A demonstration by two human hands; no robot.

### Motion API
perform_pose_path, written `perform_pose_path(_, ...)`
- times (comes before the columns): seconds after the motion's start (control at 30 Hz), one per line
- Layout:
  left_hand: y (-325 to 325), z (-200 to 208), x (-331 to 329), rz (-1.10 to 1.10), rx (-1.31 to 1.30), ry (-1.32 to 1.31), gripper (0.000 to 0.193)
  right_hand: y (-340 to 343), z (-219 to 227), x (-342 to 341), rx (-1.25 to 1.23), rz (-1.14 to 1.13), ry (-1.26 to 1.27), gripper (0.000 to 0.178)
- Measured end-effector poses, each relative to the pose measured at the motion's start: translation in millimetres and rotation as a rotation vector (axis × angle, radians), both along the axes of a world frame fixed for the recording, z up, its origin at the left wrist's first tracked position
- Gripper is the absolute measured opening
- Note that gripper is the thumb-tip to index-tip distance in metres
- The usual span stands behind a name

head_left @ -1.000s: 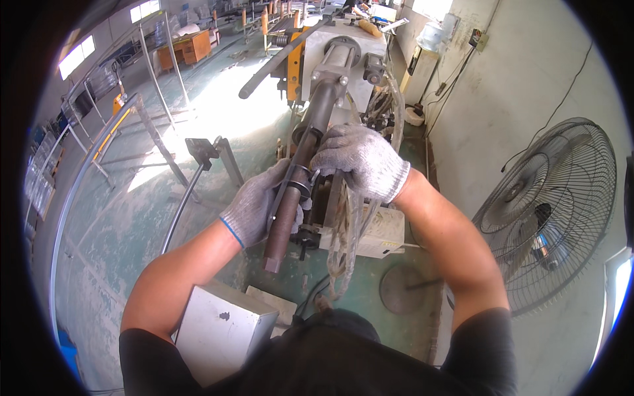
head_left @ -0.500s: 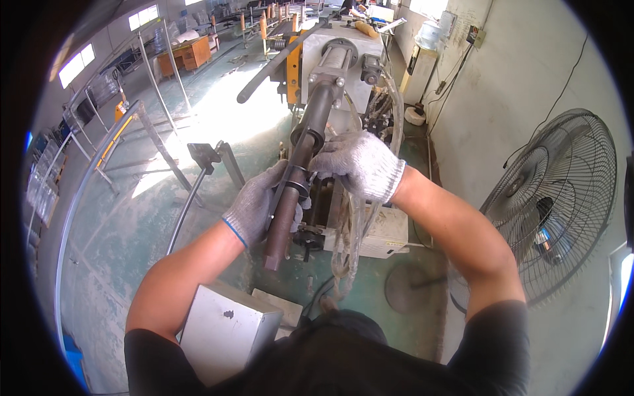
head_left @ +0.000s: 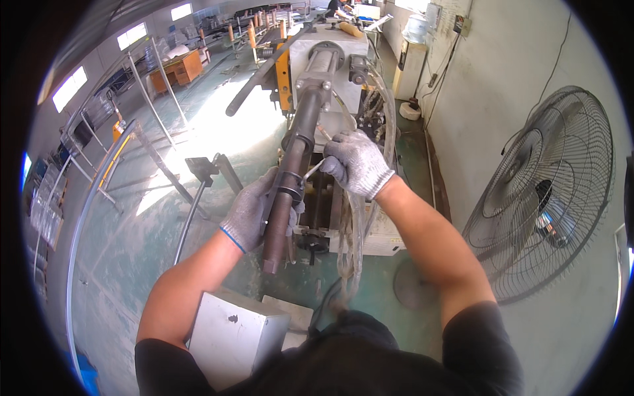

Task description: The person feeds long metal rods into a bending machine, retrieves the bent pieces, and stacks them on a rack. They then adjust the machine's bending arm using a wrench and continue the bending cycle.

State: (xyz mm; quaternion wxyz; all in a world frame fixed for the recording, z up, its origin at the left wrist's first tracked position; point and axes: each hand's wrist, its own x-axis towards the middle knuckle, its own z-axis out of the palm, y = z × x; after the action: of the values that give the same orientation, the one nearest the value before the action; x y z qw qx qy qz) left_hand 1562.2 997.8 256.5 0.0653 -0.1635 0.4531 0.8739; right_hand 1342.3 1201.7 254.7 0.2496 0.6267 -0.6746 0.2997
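Observation:
A dark metal shaft [head_left: 279, 228] slopes toward me from the machine's cylinder [head_left: 321, 71]. Round it sits a black collar [head_left: 288, 183], with another ring [head_left: 295, 141] farther up. My left hand [head_left: 249, 212], in a grey knit glove, wraps the shaft from the left just below the collar, fingertips showing on its right side. My gloved right hand [head_left: 357, 162] is closed on a thin metal rod, apparently a hex key [head_left: 313, 170], whose tip reaches the collar's right side. Whether the tip sits in a screw is too small to tell.
A large wire-caged fan [head_left: 545, 198] stands close on my right by the wall. Clear hoses [head_left: 350, 237] hang beside the machine. A white metal box [head_left: 231, 336] is near my left elbow. Metal frames [head_left: 155, 155] stand left; a person [head_left: 338, 9] is far back.
My right hand has drawn slightly back from the collar, and the thin rod now shows between them. My left hand keeps its grip on the shaft. The whole view has shifted a little.

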Motion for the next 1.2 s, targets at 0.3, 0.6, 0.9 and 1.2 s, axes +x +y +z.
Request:
perform_pose_path(0.3, 0.4, 0.8, 2.3, -0.015, -0.042, 0.043, 0.060, 31.2, -3.2, 82.2, 0.100, -0.491, -0.273, 0.019)
perform_pose_path(0.6, -1.9, 5.1, 1.8, 0.010, -0.155, 0.002, 0.055, 85.0, -12.3, 162.0, -0.002, -0.617, -0.663, 0.030)
perform_pose_path(0.9, 0.5, 8.9, 7.3, 0.090, -0.184, -0.064, 0.047, 90.7, -1.3, 143.7, -0.119, -0.223, -0.499, 0.024)
perform_pose_path(1.2, -4.0, 1.3, 4.3, 0.080, -0.176, -0.027, 0.049, 65.9, -4.8, 106.8, -0.035, -0.170, -0.433, 0.021)
